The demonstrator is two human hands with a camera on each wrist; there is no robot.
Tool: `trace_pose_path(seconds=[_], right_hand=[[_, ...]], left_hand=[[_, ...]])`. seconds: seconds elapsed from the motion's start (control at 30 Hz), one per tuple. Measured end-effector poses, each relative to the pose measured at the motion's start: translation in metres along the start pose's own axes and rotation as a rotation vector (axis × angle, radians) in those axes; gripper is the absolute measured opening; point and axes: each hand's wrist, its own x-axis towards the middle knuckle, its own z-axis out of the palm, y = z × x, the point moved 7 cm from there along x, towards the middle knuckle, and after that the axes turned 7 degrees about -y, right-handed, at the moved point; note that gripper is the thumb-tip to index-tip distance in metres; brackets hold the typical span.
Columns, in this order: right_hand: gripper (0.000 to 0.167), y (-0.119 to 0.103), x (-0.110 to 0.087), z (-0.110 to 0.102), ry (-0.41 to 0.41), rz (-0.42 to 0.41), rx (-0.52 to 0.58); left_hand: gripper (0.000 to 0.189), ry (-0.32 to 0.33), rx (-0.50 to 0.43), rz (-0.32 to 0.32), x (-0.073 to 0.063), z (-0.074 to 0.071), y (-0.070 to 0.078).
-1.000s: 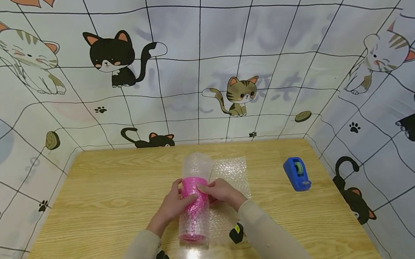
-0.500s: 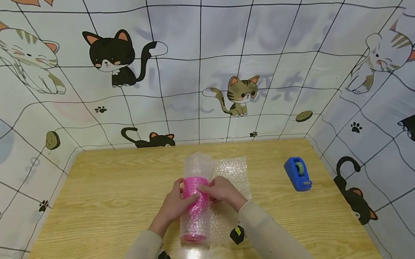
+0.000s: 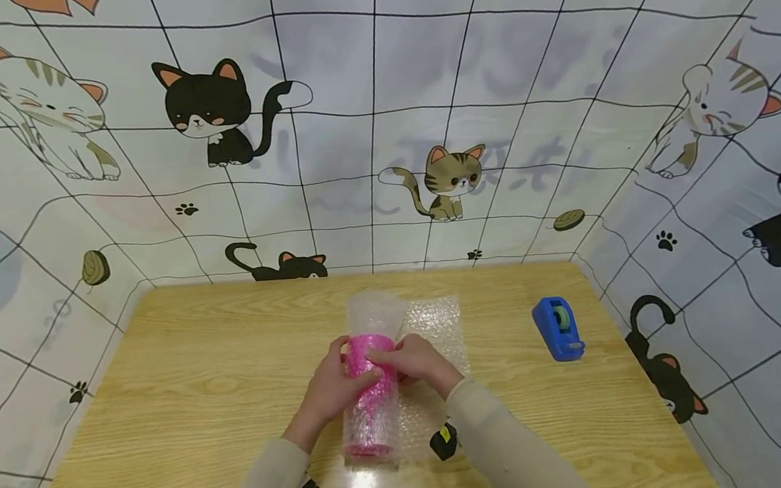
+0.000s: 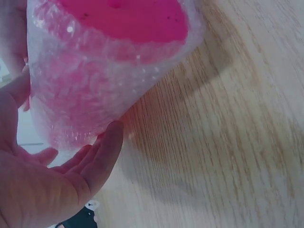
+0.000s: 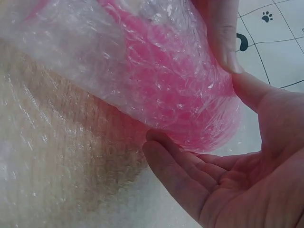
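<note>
A pink cylinder (image 3: pixel 375 400) lies on the wooden table, wrapped in clear bubble wrap (image 5: pixel 156 85). Its near end shows a pink round face in the left wrist view. My left hand (image 3: pixel 334 386) grips the cylinder's left side, thumb across the top and fingers along the far and outer side. From the right, my right hand (image 3: pixel 416 359) holds the wrapped cylinder, thumb on top and fingers low along its side. A flat tail of bubble wrap (image 3: pixel 432 322) spreads out to the right, partly under the right forearm. A loose wrap end sticks out beyond the cylinder's far end.
A blue tape dispenser (image 3: pixel 558 329) with a green-looking roll stands on the right of the wooden table (image 3: pixel 220 367). A cat-printed cloth (image 3: pixel 333 148) hangs along the back and sides. Small black devices sit near both wrists.
The wrapped cylinder has shifted slightly right, onto the flat wrap, and both hands stay on it. The left hand has moved a little right with it.
</note>
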Motion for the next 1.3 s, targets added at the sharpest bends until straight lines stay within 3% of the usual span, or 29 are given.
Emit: trace_pose_path(seconds=[0.4, 0.7, 1.13, 1.3], right_hand=[[0.055, 0.01, 0.01, 0.011, -0.096, 0.002, 0.108], [0.053, 0.015, 0.017, 0.017, -0.199, -0.041, 0.209], [0.056, 0.014, 0.013, 0.014, -0.198, -0.033, 0.265], [0.05, 0.014, 0.011, 0.011, -0.176, -0.048, 0.229]], left_hand=[[0.084, -0.112, -0.113, -0.089, -0.007, -0.009, -0.011], [0.088, -0.098, -0.132, -0.079, -0.006, -0.007, -0.01], [0.086, -0.061, -0.064, -0.071, -0.005, -0.003, -0.011], [0.085, -0.036, -0.023, -0.064, -0.003, -0.002, -0.012]])
